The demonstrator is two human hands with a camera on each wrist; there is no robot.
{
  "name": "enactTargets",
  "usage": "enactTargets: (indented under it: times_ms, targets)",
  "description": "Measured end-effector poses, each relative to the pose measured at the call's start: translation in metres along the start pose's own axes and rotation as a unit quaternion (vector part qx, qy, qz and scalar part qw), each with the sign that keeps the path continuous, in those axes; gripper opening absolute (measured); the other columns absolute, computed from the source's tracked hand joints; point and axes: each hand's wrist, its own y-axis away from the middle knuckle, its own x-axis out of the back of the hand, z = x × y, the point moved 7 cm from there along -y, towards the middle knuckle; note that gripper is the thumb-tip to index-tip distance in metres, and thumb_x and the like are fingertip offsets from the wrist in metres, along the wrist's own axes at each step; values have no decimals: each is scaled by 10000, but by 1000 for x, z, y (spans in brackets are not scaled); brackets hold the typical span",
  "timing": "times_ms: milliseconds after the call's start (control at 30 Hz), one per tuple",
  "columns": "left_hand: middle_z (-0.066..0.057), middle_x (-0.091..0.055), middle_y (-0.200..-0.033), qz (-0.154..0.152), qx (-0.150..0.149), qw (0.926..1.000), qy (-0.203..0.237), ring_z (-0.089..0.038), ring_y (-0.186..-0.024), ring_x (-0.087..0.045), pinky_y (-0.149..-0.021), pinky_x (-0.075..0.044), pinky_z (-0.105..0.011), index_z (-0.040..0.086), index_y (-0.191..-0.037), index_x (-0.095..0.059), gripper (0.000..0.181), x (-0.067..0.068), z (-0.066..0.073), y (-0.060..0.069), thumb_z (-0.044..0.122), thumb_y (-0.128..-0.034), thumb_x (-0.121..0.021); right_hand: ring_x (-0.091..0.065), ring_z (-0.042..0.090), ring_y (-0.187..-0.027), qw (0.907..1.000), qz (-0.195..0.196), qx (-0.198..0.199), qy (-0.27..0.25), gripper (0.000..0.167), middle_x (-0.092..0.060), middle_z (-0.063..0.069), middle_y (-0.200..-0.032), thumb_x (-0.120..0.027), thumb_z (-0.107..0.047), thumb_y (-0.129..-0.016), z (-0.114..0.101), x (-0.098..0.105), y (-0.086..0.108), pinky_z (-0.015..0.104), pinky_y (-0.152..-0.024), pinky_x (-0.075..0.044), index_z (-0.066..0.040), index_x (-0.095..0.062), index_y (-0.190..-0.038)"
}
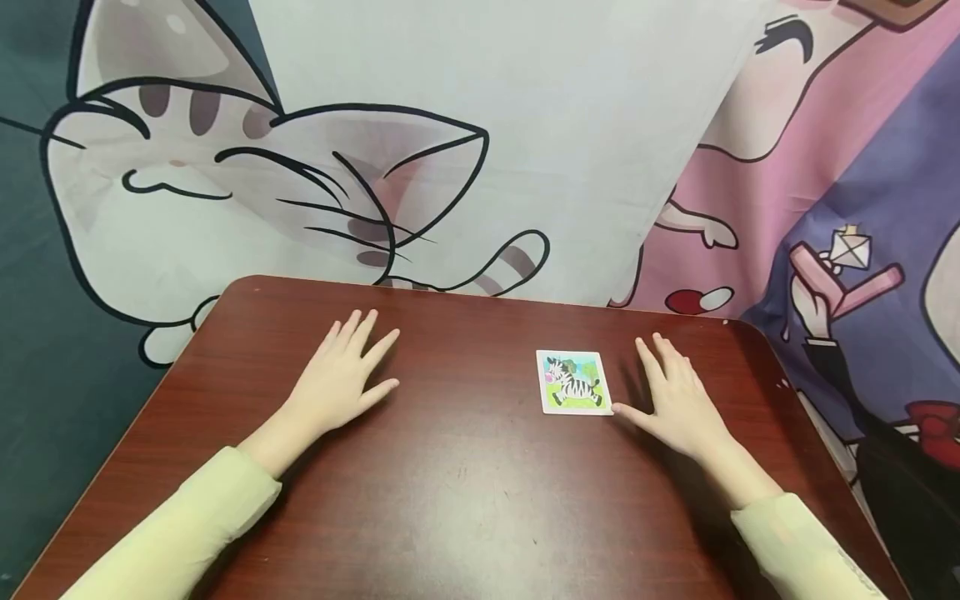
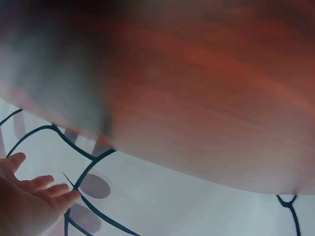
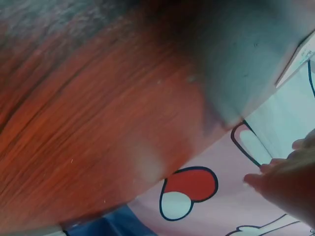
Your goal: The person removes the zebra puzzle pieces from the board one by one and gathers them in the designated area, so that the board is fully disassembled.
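A square card with a zebra picture (image 1: 574, 382) lies face up on the brown table (image 1: 450, 500), right of centre. The right hand (image 1: 678, 408) is just right of it, fingers spread, with the thumb tip at the card's lower right corner; whether it touches the card, I cannot tell. On the left side, the left hand (image 1: 333, 375) is over the table with spread fingers and holds nothing. The left wrist view shows part of the left hand (image 2: 32, 201) at lower left. In the right wrist view the right hand (image 3: 290, 177) shows at the right edge, with a card corner above it.
Behind the table's far edge hangs a pale cloth (image 1: 585, 167) with a cartoon cat. Pink and blue printed cloth (image 1: 750, 208) hangs at the right, and a dark object (image 1: 907, 492) stands beyond the table's right edge.
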Motion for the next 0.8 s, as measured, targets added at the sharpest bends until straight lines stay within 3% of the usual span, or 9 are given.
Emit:
enactTargets:
  times_ms: [167,367,800]
  targets:
    - [-288,-353,-1681,-108,-271,9994,191,-471,-1578,-325,-1301,-274,-596,91,-1593,-473,689,-1,13,-21,447,-1029,-647,-312,499,-1540,9996,-56,193,-214,1103,-312,287,-1683,-851,-491,-843,-3,-8,-8,699,-1221,-304,-17,-279,-1658]
    - [-278,-420,-1647,-29,-531,9982,289,-449,-1546,-402,-1279,-338,-561,61,-1562,-505,640,-3,31,-41,407,-1041,-644,-275,481,-1577,9968,-464,343,-550,1050,-307,247,-1708,-832,-465,-883,-8,-19,-17,662,-1252,-282,11,-292,-1647]
    - [-222,-477,-1626,-170,-760,9938,798,-395,-1523,-456,-1257,-384,-533,65,-1546,-529,584,-8,77,-82,338,-1049,-671,-304,427,-1587,9887,-1037,535,-938,1025,-330,229,-1713,-845,-413,-878,-16,-42,-28,646,-1265,-283,27,-316,-1637]
